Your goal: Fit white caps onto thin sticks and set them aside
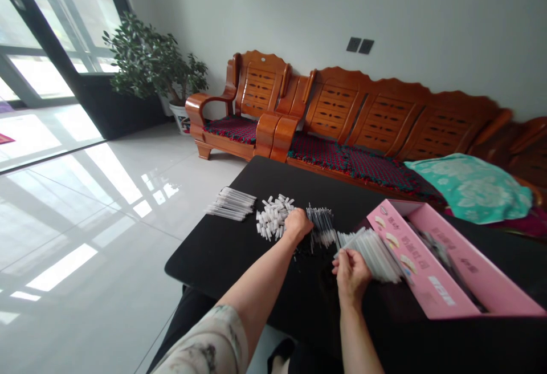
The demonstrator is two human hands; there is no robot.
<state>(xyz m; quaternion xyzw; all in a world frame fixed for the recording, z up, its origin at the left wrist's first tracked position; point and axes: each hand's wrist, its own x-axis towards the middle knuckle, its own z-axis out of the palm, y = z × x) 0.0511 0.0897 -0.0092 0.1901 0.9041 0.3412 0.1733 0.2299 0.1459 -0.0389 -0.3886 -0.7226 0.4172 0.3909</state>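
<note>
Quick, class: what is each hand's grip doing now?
Left hand: curled; any hold cannot be told.
Right hand: closed on a bundle of clear tubes.

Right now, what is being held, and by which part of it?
The right hand grips a bundle of clear thin tubes at its near end; whether the left hand holds anything cannot be told.

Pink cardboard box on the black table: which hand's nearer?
Right. The right hand sits just beside the pink cardboard box, not touching it, fingers on a bundle of clear plastic tubes. The left hand is farther away, beyond those tubes.
</note>
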